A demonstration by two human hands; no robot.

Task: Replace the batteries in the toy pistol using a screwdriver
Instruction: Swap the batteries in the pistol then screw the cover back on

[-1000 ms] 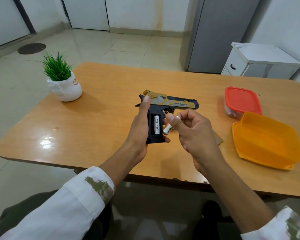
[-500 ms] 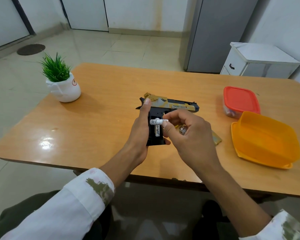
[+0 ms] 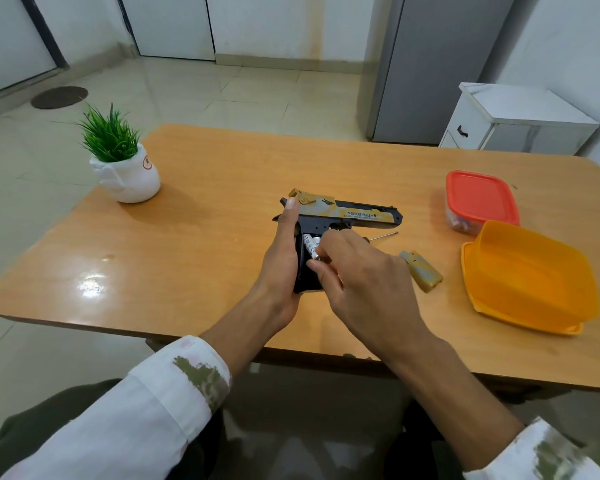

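Note:
The black and gold toy pistol point(image 3: 350, 216) lies on its side over the wooden table point(image 3: 205, 244), barrel pointing right. My left hand point(image 3: 284, 258) grips its black handle, thumb up along the rear. The handle's battery bay is uncovered, and a white battery point(image 3: 310, 245) sits in it. My right hand point(image 3: 357, 271) pinches that battery with its fingertips, pressing it into the bay. The gold handle cover point(image 3: 421, 271) lies on the table to the right. The thin shaft of the screwdriver point(image 3: 383, 236) shows beyond my right hand; its handle is hidden.
An orange tub point(image 3: 530, 278) sits at the right, with a red-lidded box point(image 3: 480, 199) behind it. A small potted plant point(image 3: 123, 161) stands at the far left of the table. A white cabinet point(image 3: 520, 123) and grey fridge point(image 3: 430, 64) stand beyond.
My right hand has brought the loose battery down from beside the handle into the open bay, over the battery seated there earlier. The left hand kept its hold on the pistol.

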